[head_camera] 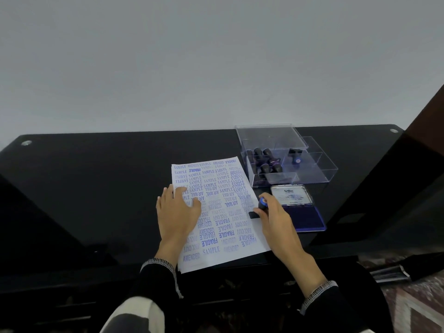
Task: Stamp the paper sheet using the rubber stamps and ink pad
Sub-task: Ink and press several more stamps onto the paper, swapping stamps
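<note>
Nearest me, my left hand (176, 210) lies flat with straight fingers on the paper sheet (216, 212), which lies on the bench (96, 188) already crowded with blue imprints. My right hand (274, 216) has its grip curled round a rubber stamp (260, 207) pressed at the sheet's right edge. Beyond, the ink pad (305, 217) lies open and the clear box (283, 159) holds more stamps, so I judge little is left.

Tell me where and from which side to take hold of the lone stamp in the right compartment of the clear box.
Grip the lone stamp by its dark handle, coming from above through the clear box's open top. It seems to lie tilted, blue-tipped end toward you, with free space around it, so fingers should fit on both sides.
</note>
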{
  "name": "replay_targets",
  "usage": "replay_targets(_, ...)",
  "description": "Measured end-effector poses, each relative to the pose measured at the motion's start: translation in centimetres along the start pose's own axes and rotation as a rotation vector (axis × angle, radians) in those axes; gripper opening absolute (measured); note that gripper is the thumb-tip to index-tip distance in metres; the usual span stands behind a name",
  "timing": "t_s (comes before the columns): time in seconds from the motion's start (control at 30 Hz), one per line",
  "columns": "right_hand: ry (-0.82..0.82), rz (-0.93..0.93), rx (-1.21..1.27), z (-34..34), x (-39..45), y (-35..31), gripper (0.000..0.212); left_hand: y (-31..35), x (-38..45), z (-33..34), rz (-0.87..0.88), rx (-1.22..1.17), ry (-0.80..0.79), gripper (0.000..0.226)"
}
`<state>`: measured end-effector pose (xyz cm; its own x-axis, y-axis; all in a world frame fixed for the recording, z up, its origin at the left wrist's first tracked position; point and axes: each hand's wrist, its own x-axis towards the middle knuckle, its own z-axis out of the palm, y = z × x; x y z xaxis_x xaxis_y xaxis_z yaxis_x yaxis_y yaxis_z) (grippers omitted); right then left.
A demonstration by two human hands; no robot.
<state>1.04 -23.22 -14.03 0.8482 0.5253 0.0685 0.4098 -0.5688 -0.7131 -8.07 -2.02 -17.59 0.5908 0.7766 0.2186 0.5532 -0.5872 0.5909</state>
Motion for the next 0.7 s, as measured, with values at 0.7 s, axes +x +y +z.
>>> replay_targets(0.7,0.065,-0.137,-0.171,1.2,-0.5,0.2,0.030,0.1,-0.1,-0.1,-0.005,-0.002,-0.006,0.047)
